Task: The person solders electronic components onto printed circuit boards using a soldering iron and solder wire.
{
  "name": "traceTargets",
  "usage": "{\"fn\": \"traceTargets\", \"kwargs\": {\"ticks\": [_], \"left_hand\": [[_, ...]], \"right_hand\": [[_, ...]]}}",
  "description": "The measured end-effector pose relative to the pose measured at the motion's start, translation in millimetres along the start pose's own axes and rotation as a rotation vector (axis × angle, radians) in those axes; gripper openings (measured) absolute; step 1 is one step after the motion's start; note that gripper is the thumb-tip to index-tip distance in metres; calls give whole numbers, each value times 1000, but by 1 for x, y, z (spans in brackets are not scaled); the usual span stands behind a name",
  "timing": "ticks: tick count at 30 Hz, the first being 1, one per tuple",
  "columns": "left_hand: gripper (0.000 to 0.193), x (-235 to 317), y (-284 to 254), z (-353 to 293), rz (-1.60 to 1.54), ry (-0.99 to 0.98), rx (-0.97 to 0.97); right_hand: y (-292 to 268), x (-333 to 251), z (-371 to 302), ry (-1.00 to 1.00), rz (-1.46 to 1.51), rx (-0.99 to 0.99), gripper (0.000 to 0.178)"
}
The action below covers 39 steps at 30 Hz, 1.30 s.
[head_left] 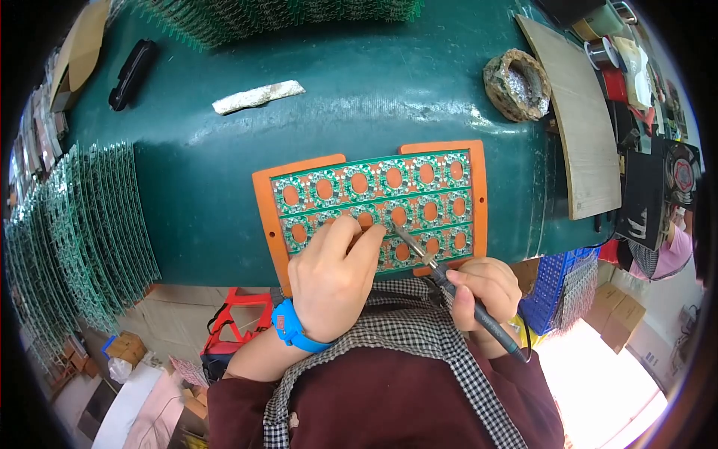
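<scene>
My right hand (pixel 488 293) grips a soldering iron (pixel 496 329) like a pen. The iron's tip reaches the middle row of a green circuit board panel (pixel 345 200), close to my left fingertips. This panel carries rows of small ring-shaped boards and lies in an orange fixture frame (pixel 481 172). My left hand (pixel 333 273) rests over the panel's lower left part, fingers curled and pinched near the iron's tip. Whatever those fingers hold, if anything, is hidden. A blue wrist strap (pixel 288 323) circles my left wrist.
Stacked green panels (pixel 97 232) stand on the left, others (pixel 277 15) at the far edge. A whitish strip (pixel 258 97) and black object (pixel 133 73) lie beyond the frame. At right are a rough round pot (pixel 517 86), a wooden board (pixel 580 120) and a solder spool (pixel 600 55).
</scene>
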<state>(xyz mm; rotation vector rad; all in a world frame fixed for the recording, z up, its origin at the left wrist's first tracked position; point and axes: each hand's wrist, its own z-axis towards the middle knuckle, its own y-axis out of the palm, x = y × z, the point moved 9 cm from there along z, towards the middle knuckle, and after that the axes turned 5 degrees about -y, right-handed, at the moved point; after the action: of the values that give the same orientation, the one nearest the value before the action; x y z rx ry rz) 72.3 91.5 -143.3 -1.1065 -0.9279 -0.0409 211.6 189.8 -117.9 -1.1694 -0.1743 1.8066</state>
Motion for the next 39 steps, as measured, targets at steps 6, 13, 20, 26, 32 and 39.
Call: {"fn": "traceTargets", "kwargs": {"ticks": [6,13,20,26,32,39], "left_hand": [[18,-11,-7,15,4,-48,66],[14,-15,0,27,10,-116,53],[26,-7,-3,29,51,31,40],[21,-22,-16,30,32,-74,145],[20,-21,-9,32,3,-113,84],[20,-19,-11,25,-76,-89,57]], "right_hand": [[-4,15,14,65,16,85,9],[8,20,27,48,18,45,9],[9,21,29,86,17,12,12],[8,12,41,4,19,56,11],[25,12,45,29,-3,-18,8],[12,6,34,-36,-19,15,12]]}}
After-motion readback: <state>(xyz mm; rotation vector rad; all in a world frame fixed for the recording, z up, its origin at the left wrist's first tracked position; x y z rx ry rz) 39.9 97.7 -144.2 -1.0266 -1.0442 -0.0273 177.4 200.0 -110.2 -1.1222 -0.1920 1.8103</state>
